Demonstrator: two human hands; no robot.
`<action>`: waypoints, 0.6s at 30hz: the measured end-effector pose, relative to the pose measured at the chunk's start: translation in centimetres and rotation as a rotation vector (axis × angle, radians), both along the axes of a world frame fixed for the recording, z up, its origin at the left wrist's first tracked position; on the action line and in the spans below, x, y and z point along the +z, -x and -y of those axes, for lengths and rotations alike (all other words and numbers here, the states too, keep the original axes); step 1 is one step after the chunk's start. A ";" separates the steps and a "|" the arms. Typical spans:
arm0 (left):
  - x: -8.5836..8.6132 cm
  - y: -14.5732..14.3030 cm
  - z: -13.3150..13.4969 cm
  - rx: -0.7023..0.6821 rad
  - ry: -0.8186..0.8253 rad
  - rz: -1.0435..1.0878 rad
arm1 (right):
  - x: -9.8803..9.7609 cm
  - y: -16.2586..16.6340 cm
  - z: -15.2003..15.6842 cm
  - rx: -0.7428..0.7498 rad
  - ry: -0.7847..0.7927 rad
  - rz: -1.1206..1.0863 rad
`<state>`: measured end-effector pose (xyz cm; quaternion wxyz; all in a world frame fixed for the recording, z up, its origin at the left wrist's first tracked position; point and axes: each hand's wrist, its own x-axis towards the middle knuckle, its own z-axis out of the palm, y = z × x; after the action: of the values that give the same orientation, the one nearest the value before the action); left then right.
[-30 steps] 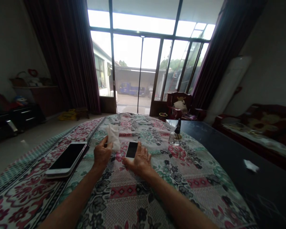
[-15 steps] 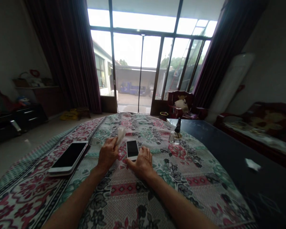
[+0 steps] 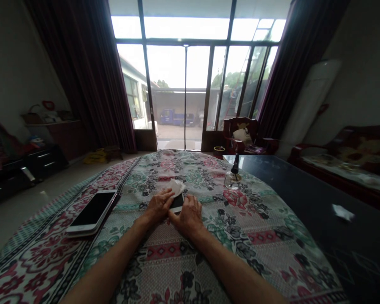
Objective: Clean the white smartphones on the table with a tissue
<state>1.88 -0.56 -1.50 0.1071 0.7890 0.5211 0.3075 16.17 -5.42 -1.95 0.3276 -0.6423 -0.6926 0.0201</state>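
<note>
A small white smartphone [image 3: 177,204] with a dark screen lies on the flowered tablecloth. My right hand [image 3: 190,214] grips its right and lower edges, thumb at the bottom corner. In my left hand [image 3: 160,205] is a white tissue [image 3: 176,187], pressed over the upper part of the phone's screen, so that part is hidden. The fingers of my left hand are closed on the tissue near the phone's left side.
Left of my arms lies a larger white phone-like device [image 3: 93,212] on the cloth. A clear glass bottle with a black top [image 3: 233,177] stands at the right. Beyond it, a crumpled white tissue [image 3: 343,213] lies on a dark table [image 3: 307,194].
My left hand has moved right and lowered the tissue from beside the phone onto its screen. My right hand keeps holding the phone in about the same place.
</note>
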 end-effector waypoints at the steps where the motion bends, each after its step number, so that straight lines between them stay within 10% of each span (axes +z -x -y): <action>1: 0.0 0.3 0.3 -0.028 0.005 -0.003 | 0.1 0.0 0.1 0.006 0.003 0.000; 9: 1.1 1.2 3.8 -0.149 0.105 -0.050 | 0.5 -0.2 0.4 0.031 0.009 -0.011; 18: 1.4 -1.2 -2.3 -0.070 0.093 -0.113 | 0.7 0.0 0.5 0.008 0.034 0.027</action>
<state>3.12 1.76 -0.06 0.1247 0.8168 0.5123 0.2342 16.21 -5.87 -1.26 0.3073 -0.6451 -0.6991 0.0246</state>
